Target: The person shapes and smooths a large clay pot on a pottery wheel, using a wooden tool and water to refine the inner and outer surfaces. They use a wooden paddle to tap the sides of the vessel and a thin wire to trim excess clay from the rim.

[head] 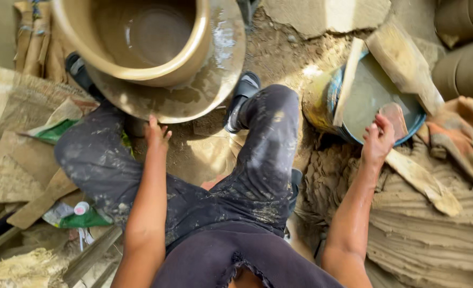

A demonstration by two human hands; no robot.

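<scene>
Left hand [156, 134] spread open, fingertips at the edge of one clay-smeared potter's wheel [215, 80] carrying one large wet clay pot [140, 40], gripping nothing. Right hand [378, 141] closed on one flat clay-coated tool [395, 118] at the rim of one blue basin [415, 125] of muddy water. Two wooden paddles [404, 64] across that basin, one more just below.

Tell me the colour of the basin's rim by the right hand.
Blue rim, mud-smeared; head view.

Wet, glossy clay pot [140, 40] on a slick wheel [215, 80]; rough wooden paddle [407, 64]; mud-caked cloth trousers [258, 176].
</scene>
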